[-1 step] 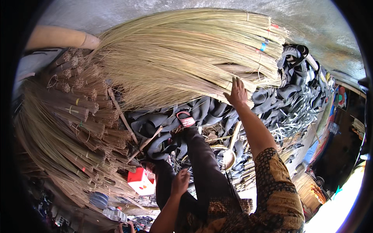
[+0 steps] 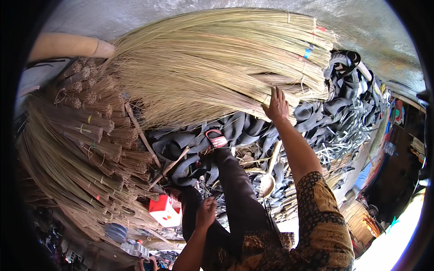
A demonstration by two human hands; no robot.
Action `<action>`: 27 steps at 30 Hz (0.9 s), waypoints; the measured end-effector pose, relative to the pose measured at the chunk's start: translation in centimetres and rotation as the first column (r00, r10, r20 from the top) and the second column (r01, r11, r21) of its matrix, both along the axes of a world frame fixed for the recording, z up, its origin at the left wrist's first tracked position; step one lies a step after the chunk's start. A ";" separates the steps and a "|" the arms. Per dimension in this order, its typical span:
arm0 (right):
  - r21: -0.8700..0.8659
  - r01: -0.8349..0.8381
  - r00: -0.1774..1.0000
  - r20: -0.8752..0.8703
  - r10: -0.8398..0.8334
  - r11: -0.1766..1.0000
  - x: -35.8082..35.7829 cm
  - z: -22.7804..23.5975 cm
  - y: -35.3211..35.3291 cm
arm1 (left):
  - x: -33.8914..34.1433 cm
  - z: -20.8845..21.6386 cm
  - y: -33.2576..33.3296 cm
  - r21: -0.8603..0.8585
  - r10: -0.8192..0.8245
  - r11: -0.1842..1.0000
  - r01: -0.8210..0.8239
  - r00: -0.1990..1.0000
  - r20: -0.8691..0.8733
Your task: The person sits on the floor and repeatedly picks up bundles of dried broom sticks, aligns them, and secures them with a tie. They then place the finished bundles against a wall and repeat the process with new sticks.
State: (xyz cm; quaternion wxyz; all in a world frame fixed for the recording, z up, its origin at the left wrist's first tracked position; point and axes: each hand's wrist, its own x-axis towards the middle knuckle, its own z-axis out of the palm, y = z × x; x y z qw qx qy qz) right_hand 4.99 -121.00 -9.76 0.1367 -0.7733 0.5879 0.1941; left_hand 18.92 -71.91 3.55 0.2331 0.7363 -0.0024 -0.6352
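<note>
My right hand (image 2: 278, 107) lies open on the near edge of a large pile of pale straw-like stalk bundles (image 2: 212, 58), fingers spread toward their tied ends. Bands of blue, red and natural fibre bind those ends at the right of the pile. Lower down, my left hand (image 2: 206, 212) hangs in front of my dark-trousered leg with its fingers curled. Whatever it may hold is hidden. Beneath the pale pile lie black rubber-like strips (image 2: 235, 126), where one of my feet in a red-and-white sandal (image 2: 218, 139) is placed.
More brownish stalk bundles (image 2: 90, 135) are heaped on the left. A red-and-white box (image 2: 164, 210) stands by my leg. Wooden sticks (image 2: 141, 133) cross the black strips, and a round ladle-like thing (image 2: 267, 184) lies beside my leg. A thick bamboo pole (image 2: 74, 46) juts in at upper left.
My left hand has shifted slightly to the left, still curled. My right hand stays on the pale stalks.
</note>
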 end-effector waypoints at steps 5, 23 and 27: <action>0.059 -0.006 0.999 -0.038 0.008 0.998 -0.2 -2.6 -3.1 | 3.1 -0.9 2.5 0.120 0.003 0.993 -0.015 0.995 0.099; 0.039 -0.189 0.979 0.084 0.186 0.981 -0.1 -7.6 1.6 | 11.6 2.7 -16.5 -0.252 0.334 0.916 -0.313 0.942 0.044; 0.140 -0.241 0.970 0.063 0.234 0.960 -0.4 -6.3 0.7 | 9.3 0.5 -13.5 -0.154 0.354 0.922 -0.355 0.934 -0.038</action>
